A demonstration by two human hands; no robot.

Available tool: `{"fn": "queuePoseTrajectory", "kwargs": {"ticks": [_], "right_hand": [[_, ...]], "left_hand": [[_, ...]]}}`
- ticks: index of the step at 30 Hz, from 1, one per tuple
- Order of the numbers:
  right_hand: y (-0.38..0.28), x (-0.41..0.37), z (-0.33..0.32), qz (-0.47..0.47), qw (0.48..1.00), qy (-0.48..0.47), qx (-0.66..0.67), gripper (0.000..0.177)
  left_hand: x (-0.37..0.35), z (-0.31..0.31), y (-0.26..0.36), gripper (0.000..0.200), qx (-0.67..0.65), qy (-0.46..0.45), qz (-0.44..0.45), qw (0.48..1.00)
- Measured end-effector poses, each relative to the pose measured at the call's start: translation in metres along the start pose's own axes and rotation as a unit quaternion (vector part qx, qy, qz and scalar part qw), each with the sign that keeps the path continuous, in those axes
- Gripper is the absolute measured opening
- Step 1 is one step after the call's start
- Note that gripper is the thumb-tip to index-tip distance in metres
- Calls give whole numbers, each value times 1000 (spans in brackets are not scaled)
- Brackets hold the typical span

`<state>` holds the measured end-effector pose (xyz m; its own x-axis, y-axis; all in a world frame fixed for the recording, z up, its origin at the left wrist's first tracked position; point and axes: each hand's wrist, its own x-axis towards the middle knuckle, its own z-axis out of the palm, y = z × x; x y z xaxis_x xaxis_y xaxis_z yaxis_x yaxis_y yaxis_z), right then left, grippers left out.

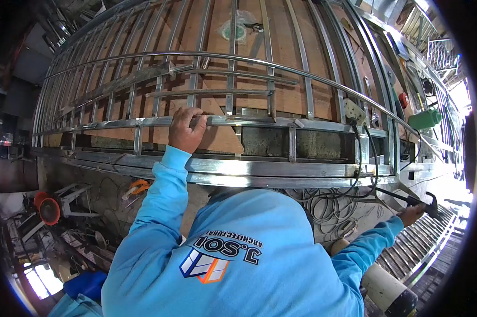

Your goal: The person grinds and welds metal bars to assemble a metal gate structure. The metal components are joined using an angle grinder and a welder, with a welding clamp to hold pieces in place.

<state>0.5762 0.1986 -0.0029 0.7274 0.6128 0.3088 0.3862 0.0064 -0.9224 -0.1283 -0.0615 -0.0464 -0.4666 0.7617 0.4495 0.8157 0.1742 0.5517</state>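
My left hand (185,129) is closed over a square metal rail (159,122) of a large welded grille frame, its thumb raised along the near side. Out to the right, my right hand (411,215) grips a hammer (432,206) close to its dark head, the handle pointing back toward the frame. Just beyond my left hand, a thin metal bar (212,92) lies across the uprights. A long curved metal tube (196,53) crosses the frame farther off.
Thick metal beams (238,168) run along the near side of the frame. Coiled cables (328,208) lie on the floor below, and a power outlet box (354,111) sits on the frame. An orange tool (137,187) is at lower left; a green container (426,119) stands at right.
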Motion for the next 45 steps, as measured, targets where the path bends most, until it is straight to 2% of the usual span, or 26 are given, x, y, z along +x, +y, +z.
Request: {"fn": "queuePoseTrajectory", "kwargs": {"ticks": [1,3,4,7,9,11,13,15,16,17,20,25,29,37,38,41,45], "right_hand": [[-19,-4,-5,21,999,34,6,62],[43,53,-47,-61,998,-6,29,66],[34,40,-54,-8,996,15,82,66],[22,9,-86,123,963,-72,228,72],[8,-22,-91,60,982,8,180,71],[5,-41,-119,-79,994,4,70,66],[-55,-89,-122,9,999,-21,42,60],[-123,-156,-113,-28,998,-47,-33,58],[-134,-175,-120,-60,993,-93,-34,58],[-136,-185,-137,-33,991,-115,-61,58],[-192,-261,-118,-37,988,-93,-121,62],[-212,-337,-111,14,967,-224,-123,56],[-231,-383,-84,45,951,-276,-133,56],[-230,-397,-55,19,935,-317,-157,54],[-240,-398,-47,47,929,-332,-153,53],[-239,-404,-26,-5,925,-359,-128,53],[-238,-408,-9,22,917,-382,-114,52]], "left_hand": [[-2,2,1,19,-3,-6,-9,1000],[-4,6,3,20,-16,-27,5,999],[-4,9,2,21,-24,-38,12,999],[2,15,3,26,-11,-80,55,995],[12,20,3,30,-10,-102,90,991],[18,24,2,34,-20,-128,123,984],[29,30,-1,38,-40,-152,156,975],[35,35,-6,43,-55,-177,173,967],[37,37,-8,43,-61,-184,177,965],[38,40,-10,44,-70,-193,179,962],[43,44,-17,44,-111,-203,187,955],[45,46,-19,42,-113,-213,184,953],[46,45,-20,40,-132,-233,157,951],[45,48,-23,41,-141,-238,140,951],[44,49,-22,40,-138,-239,143,950],[47,47,-17,32,-126,-225,143,956],[48,48,-15,29,-126,-231,148,953]]}}
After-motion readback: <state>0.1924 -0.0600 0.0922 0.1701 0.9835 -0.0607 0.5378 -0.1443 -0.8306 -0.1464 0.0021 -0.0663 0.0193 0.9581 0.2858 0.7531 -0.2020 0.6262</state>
